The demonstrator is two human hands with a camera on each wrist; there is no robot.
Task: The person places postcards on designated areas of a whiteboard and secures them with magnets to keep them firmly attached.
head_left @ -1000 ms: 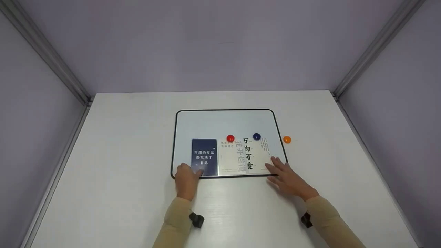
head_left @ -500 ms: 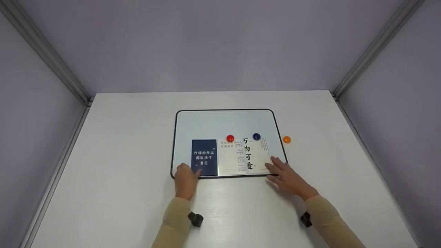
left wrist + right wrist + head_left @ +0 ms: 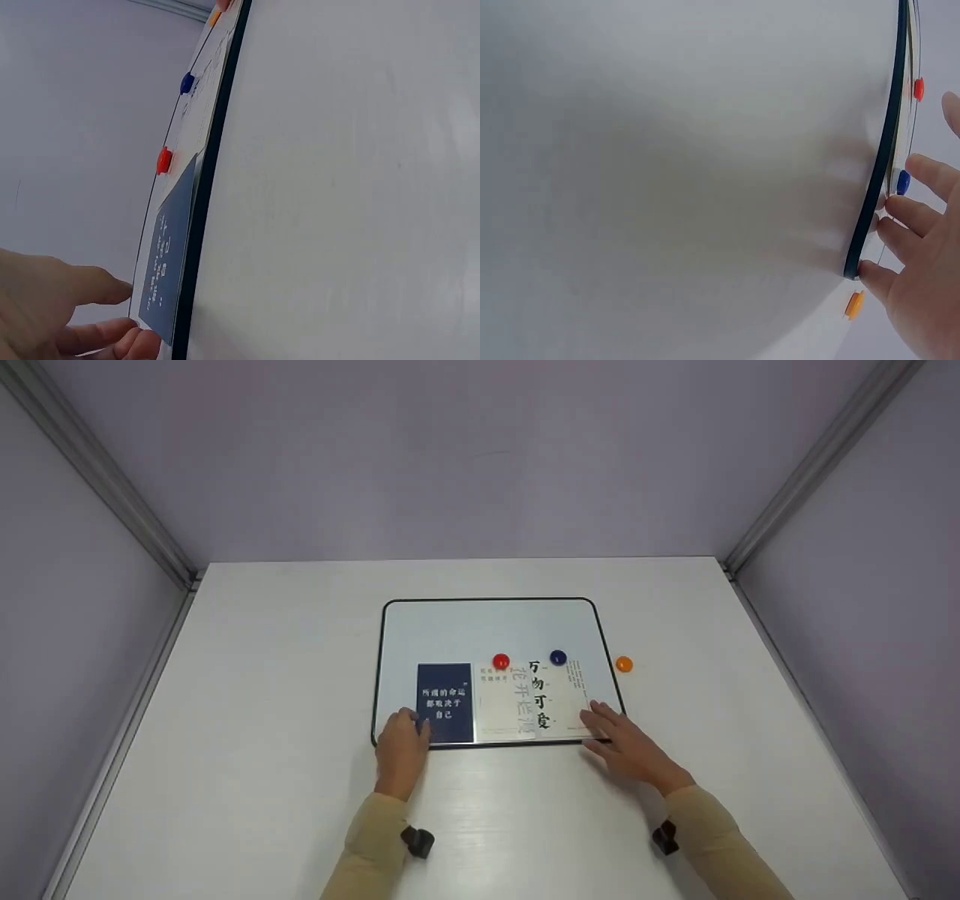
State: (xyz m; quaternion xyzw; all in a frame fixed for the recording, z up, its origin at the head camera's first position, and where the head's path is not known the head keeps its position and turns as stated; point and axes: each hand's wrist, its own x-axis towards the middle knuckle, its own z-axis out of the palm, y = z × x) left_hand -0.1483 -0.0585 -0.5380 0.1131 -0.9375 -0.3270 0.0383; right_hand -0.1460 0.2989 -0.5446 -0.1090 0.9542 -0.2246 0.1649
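A whiteboard (image 3: 487, 622) with a black rim lies on the table. Along its near side sit a navy card (image 3: 446, 690) with white characters, a cream card (image 3: 499, 712) and a white card (image 3: 559, 705) with black characters. A red magnet (image 3: 501, 661) and a dark blue magnet (image 3: 558, 658) sit at the top edges of the two pale cards. My left hand (image 3: 401, 750) is at the board's near-left corner, its fingertips (image 3: 142, 345) at the navy card's edge and its thumb raised. My right hand (image 3: 630, 746) rests spread at the near-right corner, fingertips over the white card.
An orange magnet (image 3: 625, 664) lies on the white table (image 3: 262, 675), just right of the board. Walls (image 3: 480, 465) enclose the table at the back and both sides. A small black device (image 3: 418, 841) is on the left sleeve, with another (image 3: 665, 837) on the right.
My left hand has slid slightly left, its thumb drawing back from over the navy card to its left edge. The right hand, the cards and the magnets stay almost still.
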